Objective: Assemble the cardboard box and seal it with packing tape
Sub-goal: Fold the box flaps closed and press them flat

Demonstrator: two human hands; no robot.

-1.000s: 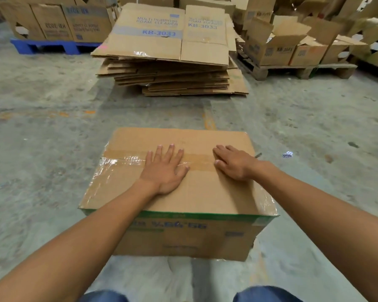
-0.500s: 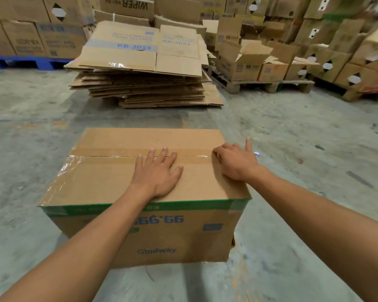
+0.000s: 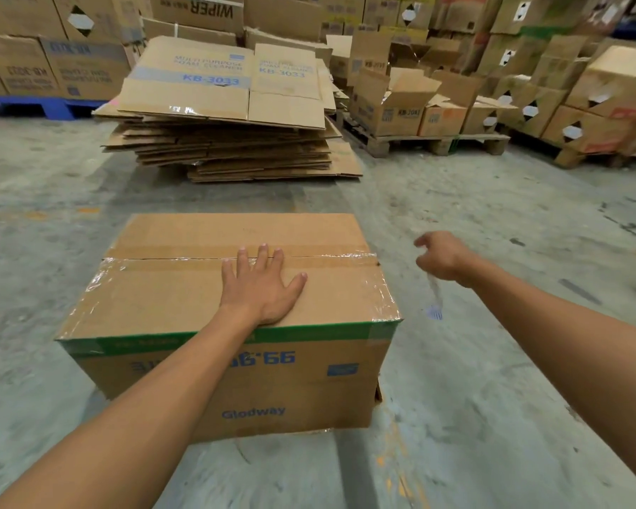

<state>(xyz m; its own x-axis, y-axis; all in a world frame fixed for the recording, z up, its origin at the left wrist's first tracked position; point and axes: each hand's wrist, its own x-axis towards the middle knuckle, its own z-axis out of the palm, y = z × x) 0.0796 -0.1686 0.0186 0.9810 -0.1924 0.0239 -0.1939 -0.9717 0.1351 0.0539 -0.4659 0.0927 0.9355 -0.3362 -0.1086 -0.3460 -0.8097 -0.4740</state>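
The closed cardboard box [image 3: 184,299] stands on the concrete floor, with clear packing tape [image 3: 331,259] running along its top seam and shiny tape at its corners. My left hand [image 3: 261,288] lies flat on the lid, its fingertips on the taped seam. My right hand [image 3: 442,256] hovers off the box's right side with curled fingers. A thin clear strip with a bluish end [image 3: 435,303] dangles from it, blurred.
A stack of flattened cartons [image 3: 228,115] lies on the floor behind the box. A wooden pallet [image 3: 430,143] with open boxes stands at the back right, a blue pallet [image 3: 48,106] with cartons at the back left, and more stacked boxes [image 3: 584,97] at the far right.
My right hand has left the lid and moved out to the right, now with a clear strip hanging from it. My left hand stays flat on the lid. The view has tilted up.
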